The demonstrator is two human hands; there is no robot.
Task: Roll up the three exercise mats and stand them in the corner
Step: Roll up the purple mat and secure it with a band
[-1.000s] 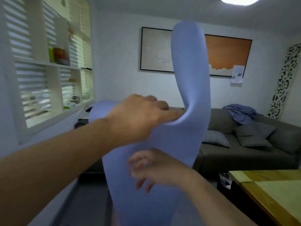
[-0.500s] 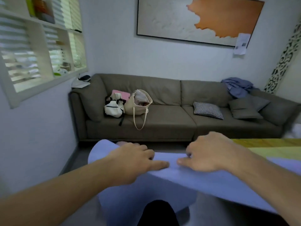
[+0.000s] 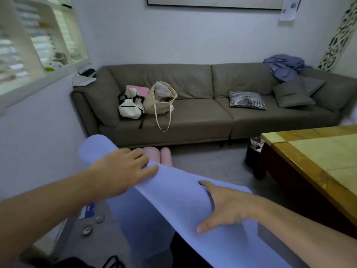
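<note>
blue foam fills the near view: the blue mat (image 3: pixel 179 206) runs slantwise from lower right up to a loosely curled end at upper left, its loose sheet sagging toward the floor (image 3: pixel 202 165). the right hand (image 3: pixel 224 207) lies spread on the roll nearest, fingers curved over its far edge; the left hand (image 3: pixel 123 171) rests flat and spread further up, fingertips over the fold. neither pinches. to roll it well, i judge both hands should press evenly and draw the curl snug, keeping the edges square. beyond, two pink rolls (image 3: pixel 158 156) lie on the floor against the sofa (image 3: pixel 193 117), not yet standing. a wooden counter (image 3: pixel 309 157) sits right.
</note>
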